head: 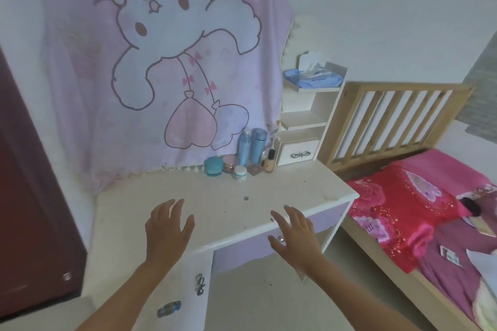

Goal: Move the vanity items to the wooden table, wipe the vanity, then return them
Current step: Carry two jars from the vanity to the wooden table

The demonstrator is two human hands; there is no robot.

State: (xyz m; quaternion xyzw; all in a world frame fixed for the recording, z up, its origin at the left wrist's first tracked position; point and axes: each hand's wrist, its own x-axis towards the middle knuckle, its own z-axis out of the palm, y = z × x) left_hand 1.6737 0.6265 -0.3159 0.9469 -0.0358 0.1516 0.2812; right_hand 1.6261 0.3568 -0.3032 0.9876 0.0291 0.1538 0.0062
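Observation:
The white vanity [150, 196] has a dusty top with dark specks. At its back right stand the items: a teal jar [213, 166], a pink jar [230, 162], a small white jar [240, 172], two tall blue bottles [251, 146] and a foundation bottle with a black cap [269, 161]. My left hand [167, 228] hovers over the front of the top, fingers spread, holding nothing. My right hand [294, 234] hovers over the front edge, also spread and holding nothing. Both hands are well short of the items.
A pink cartoon blanket [166, 62] hangs behind the vanity. A white shelf unit [304, 115] with a small drawer and a blue tissue pack [313, 78] stands at the right. A wooden bed [390, 115] with red bedding is on the right, a dark red door [29, 196] on the left.

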